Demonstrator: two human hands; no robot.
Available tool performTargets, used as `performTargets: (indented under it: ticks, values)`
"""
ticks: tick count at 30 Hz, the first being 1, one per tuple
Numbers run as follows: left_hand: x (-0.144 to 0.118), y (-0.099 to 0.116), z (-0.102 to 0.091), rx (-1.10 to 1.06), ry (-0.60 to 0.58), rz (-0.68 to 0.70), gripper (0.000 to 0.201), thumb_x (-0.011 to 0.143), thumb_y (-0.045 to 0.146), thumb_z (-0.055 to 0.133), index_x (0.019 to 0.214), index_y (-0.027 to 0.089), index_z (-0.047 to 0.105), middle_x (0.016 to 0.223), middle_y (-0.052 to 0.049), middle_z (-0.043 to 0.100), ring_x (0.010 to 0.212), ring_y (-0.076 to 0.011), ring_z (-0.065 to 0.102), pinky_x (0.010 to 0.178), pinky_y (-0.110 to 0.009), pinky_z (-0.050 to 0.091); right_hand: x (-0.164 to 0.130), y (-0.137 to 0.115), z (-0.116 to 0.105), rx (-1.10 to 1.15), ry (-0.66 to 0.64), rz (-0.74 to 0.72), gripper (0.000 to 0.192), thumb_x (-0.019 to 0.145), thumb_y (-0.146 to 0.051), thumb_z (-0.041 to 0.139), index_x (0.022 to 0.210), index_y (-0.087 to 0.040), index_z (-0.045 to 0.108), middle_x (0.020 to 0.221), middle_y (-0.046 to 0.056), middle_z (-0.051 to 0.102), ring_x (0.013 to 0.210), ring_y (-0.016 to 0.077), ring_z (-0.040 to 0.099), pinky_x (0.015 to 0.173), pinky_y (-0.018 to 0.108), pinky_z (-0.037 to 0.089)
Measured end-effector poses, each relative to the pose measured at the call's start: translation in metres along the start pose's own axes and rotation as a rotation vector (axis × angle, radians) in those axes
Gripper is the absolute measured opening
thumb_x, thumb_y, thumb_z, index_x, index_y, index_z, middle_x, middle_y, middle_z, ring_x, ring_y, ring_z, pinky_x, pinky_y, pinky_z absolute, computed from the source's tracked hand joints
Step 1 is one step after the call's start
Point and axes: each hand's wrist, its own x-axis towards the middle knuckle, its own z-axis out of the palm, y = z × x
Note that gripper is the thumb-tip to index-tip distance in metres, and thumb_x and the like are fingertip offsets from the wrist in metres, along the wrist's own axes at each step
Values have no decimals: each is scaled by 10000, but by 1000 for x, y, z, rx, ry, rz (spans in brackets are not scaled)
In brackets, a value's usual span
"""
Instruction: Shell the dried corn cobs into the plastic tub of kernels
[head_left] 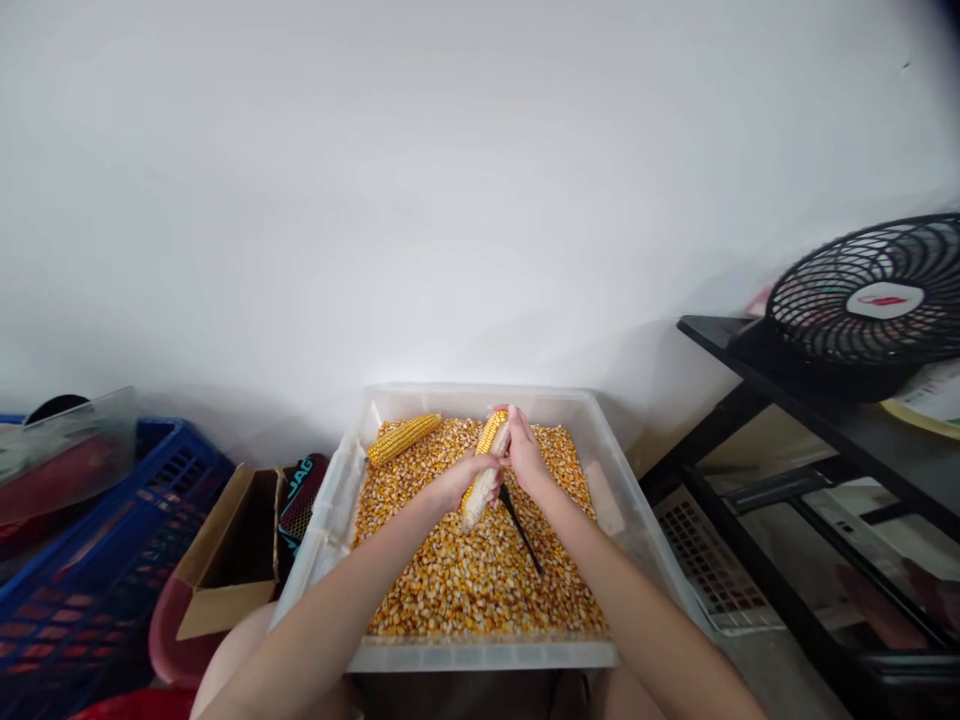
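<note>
Plainly, the held cob [492, 447] clears the bin's edges [480, 657].

The person's left hand [459, 480] and right hand [527, 457] are bare, with slender fingers [517, 422]; the nails are too small to make out. The left forearm [360, 590] and right forearm [622, 570] are bare too, slim and smooth, tapering evenly to narrow wrists. A rounded, bare left leg [234, 652] shows, and a small part of the right leg [626, 697], also uncovered.
</note>
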Motion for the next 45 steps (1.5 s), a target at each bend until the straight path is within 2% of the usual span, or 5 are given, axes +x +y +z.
performTargets:
  ticks: [7,11,27,36,45]
  values:
    - [-1,7,-1,202,97,104,349,648,312,679,895,150,493,540,32,529,410,-93,467,407,-217,404,7,-14,-4,324,-127,178,460,772,-601,423,891,-197,610,871,48,658,716,193,606,605,298,470]
    - [-3,9,-4,256,108,124,365,661,312,677,926,151,484,546,31,537,407,-89,469,396,-205,382,6,-10,-4,278,-115,166,366,717,-547,553,858,-213,603,910,35,663,732,199,620,608,297,477]
    - [-5,9,-9,117,17,54,241,665,333,639,701,139,499,471,22,499,369,-87,432,409,-231,380,6,-4,-2,190,-128,90,403,796,-547,465,972,-219,619,941,31,659,769,188,608,650,299,483]
    - [-4,9,-9,146,37,44,203,644,325,582,642,143,493,461,14,488,374,-101,444,413,-247,403,5,1,-6,-125,-131,-165,351,802,-458,502,1059,-236,592,1089,39,616,979,193,547,868,317,415]
    - [-2,8,1,266,150,132,251,661,299,610,824,151,489,501,34,521,366,-96,450,366,-216,390,7,0,-3,42,-78,-9,413,800,-562,440,893,-204,624,953,40,647,814,188,576,706,295,453]
